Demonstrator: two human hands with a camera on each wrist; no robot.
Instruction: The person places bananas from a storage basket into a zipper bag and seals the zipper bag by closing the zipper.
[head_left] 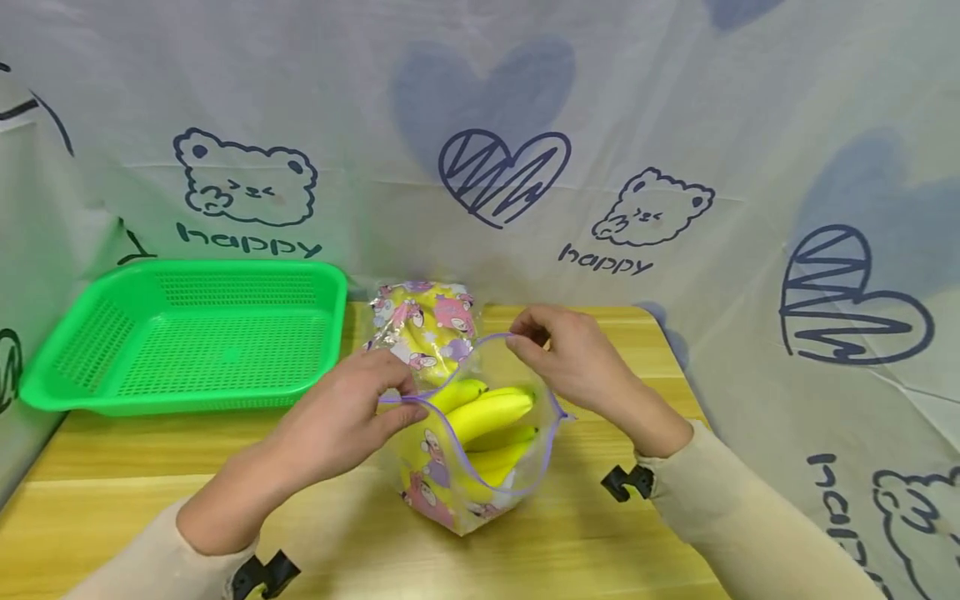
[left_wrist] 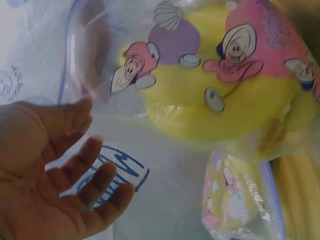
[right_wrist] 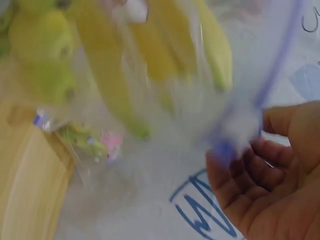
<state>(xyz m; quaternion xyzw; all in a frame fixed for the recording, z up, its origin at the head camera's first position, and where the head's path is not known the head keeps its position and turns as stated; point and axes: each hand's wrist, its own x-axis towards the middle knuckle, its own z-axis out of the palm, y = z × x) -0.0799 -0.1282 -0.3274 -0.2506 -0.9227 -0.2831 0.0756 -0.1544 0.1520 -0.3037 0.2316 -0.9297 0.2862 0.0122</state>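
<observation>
A clear zip bag [head_left: 441, 498] with a purple zip strip and cartoon prints stands with its mouth spread wide. Several bananas [head_left: 491, 414] lie inside it, tips toward the right. My left hand [head_left: 341, 412] pinches the left rim between thumb and forefinger; the left wrist view shows that hand's other fingers [left_wrist: 102, 180] loosely bent beside the bag. At the far rim, my right hand [head_left: 573, 358] pinches the zip strip between thumb and fingers. The right wrist view is blurred, with the bananas [right_wrist: 107, 75] showing through the plastic.
Behind the open bag sits a second printed bag [head_left: 423, 325] with yellow contents. A green perforated basket [head_left: 225, 400] stands at the left of the wooden table [head_left: 600, 533]. A white cloth [head_left: 360, 208] with bear and heart drawings hangs along the back and sides.
</observation>
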